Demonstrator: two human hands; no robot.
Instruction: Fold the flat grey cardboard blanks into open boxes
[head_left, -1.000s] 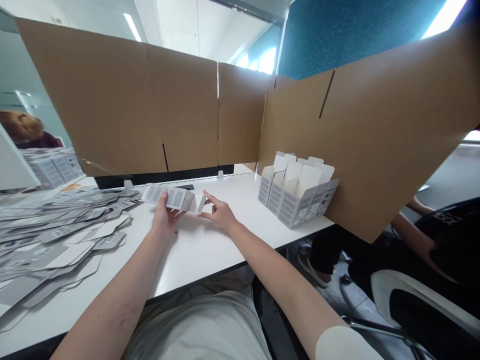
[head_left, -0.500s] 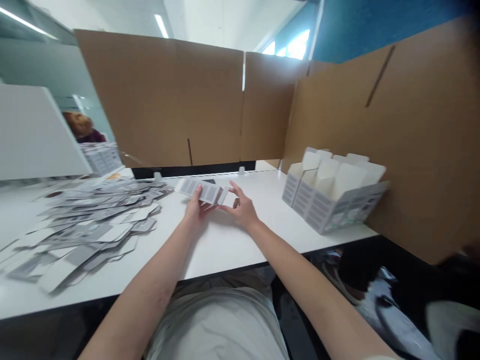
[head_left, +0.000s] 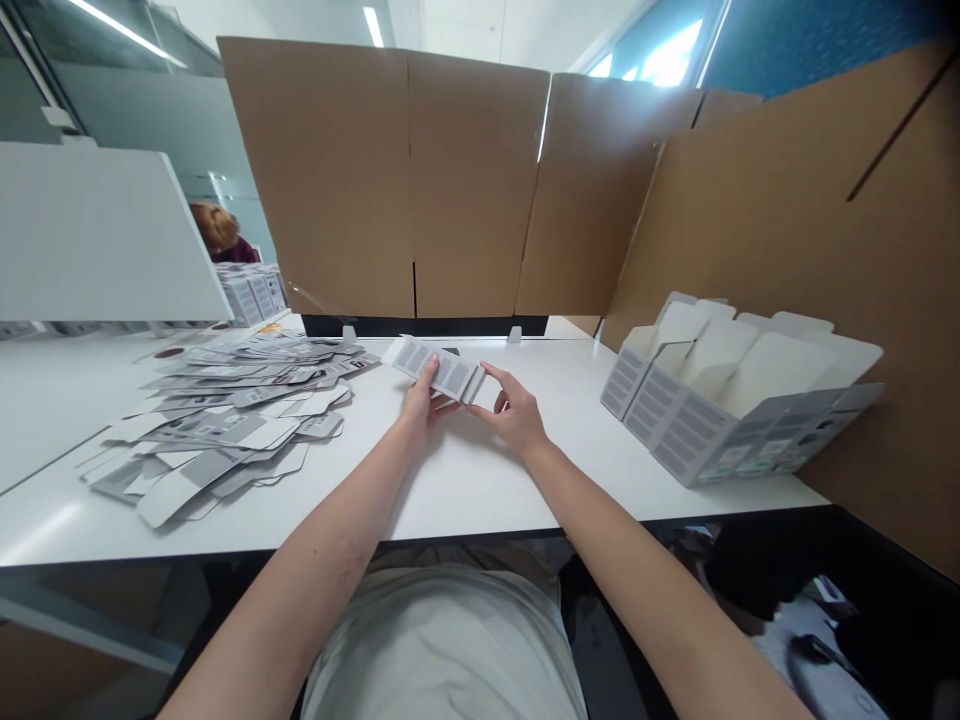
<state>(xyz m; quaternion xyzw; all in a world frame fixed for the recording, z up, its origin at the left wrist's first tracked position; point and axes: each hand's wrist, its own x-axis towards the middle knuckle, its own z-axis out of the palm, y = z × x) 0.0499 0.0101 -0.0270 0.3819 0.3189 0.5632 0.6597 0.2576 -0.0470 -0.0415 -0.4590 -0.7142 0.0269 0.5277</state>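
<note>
A small grey-and-white printed carton (head_left: pixel 450 372) is held tilted above the white table, its pale open flap pointing up and left. My left hand (head_left: pixel 426 400) wraps round its middle, with the thumb on the printed face and fingers underneath. At the carton's right end, my right hand (head_left: pixel 514 408) grips the end edges between thumb and forefinger, its other fingers curled. The end flap there looks folded in. To the left lies a big loose pile of flat unfolded cartons (head_left: pixel 247 430). Several set-up cartons with open tops (head_left: pixel 679 425) stand together on the right.
Tall cardboard panels (head_left: pixel 472 190) rise behind the table (head_left: pixel 480 490) and along its right side. A white divider (head_left: pixel 97 235) stands at the left. Beyond it are more stacked cartons (head_left: pixel 255 292) and a person (head_left: pixel 225 235). A bag (head_left: pixel 810 640) lies below the table's right edge.
The white flap at the carton's right end has been folded down by my right hand. The view has turned slightly left, shifting everything rightward. My left hand keeps its hold.
</note>
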